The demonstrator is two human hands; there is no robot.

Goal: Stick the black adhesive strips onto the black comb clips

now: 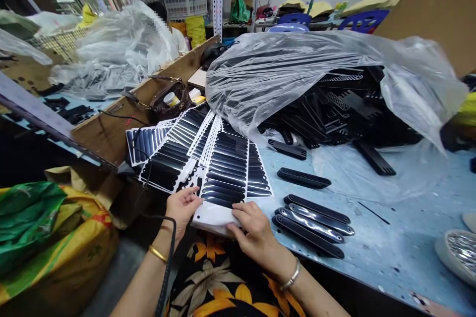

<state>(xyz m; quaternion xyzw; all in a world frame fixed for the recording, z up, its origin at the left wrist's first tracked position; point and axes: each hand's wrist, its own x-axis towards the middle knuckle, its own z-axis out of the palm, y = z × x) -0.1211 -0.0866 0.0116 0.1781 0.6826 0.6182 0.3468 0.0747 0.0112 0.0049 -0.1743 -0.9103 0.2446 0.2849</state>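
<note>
A sheet of black strip stickers [225,173] lies before me at the table's front edge, its white lower border bent down over the edge. My right hand [255,230] grips that border, fingers on top and thumb lower down. At the sheet's left edge, my left hand [180,212] has its thumb and index finger drawn together in a pinch; what is between them is too small to make out. More sticker sheets [167,163] fan out behind and to the left. Right of the sheet, several long black plastic strips [312,228] lie side by side, some with a glossy face.
A clear plastic bag [267,74] spills a heap of black plastic parts [334,114] across the blue table [405,228]. A bowl of shiny small pieces [455,257] stands at right. Along the left runs a wooden board [119,124] with a brown handbag [171,99] against it.
</note>
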